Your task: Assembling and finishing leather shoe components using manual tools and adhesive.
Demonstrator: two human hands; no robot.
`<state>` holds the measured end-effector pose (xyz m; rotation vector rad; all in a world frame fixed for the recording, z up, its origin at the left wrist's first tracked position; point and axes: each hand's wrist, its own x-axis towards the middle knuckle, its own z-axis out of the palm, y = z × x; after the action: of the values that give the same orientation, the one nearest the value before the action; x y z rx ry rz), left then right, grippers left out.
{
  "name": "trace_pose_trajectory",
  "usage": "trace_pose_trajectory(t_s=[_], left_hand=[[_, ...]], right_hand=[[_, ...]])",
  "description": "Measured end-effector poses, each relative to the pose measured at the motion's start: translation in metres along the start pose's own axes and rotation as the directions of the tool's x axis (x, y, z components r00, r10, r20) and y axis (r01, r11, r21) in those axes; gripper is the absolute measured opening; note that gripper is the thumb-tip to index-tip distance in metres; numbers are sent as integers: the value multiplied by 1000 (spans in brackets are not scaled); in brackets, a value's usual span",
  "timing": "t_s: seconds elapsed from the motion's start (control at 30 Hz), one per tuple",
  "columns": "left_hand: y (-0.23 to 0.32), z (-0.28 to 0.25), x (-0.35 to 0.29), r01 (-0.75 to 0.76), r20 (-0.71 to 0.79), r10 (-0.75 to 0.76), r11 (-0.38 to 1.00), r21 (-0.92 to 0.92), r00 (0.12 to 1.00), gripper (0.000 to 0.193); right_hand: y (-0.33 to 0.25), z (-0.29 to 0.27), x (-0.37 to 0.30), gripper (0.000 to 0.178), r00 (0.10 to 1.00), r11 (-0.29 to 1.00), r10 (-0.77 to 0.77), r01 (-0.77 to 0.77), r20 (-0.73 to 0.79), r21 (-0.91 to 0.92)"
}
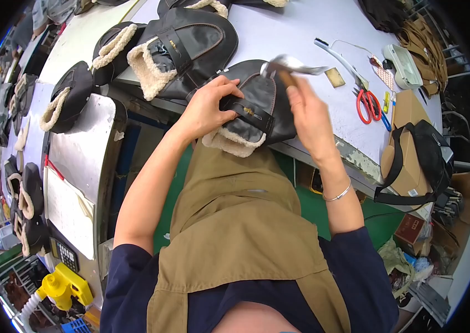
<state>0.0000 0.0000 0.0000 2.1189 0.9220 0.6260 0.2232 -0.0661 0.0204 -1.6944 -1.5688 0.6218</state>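
A black leather shoe upper point(247, 86) with cream fleece lining lies at the near edge of the white table, its fleece opening toward me. My left hand point(208, 108) grips its left side, thumb and fingertips pressed near the strap with a small gold-coloured fitting. In my right hand point(311, 119) is a hammer point(286, 66), its metal head above the toe part of the upper and smeared by motion. My right fingers are wrapped round its wooden handle. Whether the hammer touches the leather I cannot tell.
More fleece-lined uppers point(207, 41) lie to the left. On the right are red-handled scissors point(367, 105), a long brush-like tool point(339, 60), a pale green dish point(402, 66), a cardboard box point(410, 161) and a black bag point(426, 158). An open notebook point(68, 208) and yellow device point(63, 286) sit left.
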Motion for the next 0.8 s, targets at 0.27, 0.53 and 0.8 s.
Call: trace_pose_trajectory(t_s=[0.27, 0.53, 0.8], left_hand=[[-5, -5, 2, -7, -45, 6, 1000, -14, 999, 33], [-2, 1, 2, 5, -37, -5, 1000, -13, 999, 33], [-1, 10, -1, -64, -181, 42, 991, -114, 983, 35]], right_hand=[[-13, -9, 1, 32, 998, 999, 30, -32, 59, 36], [16, -28, -13, 34, 985, 984, 157, -162, 77, 68], [80, -70, -15, 35, 959, 810, 20, -181, -282, -558]])
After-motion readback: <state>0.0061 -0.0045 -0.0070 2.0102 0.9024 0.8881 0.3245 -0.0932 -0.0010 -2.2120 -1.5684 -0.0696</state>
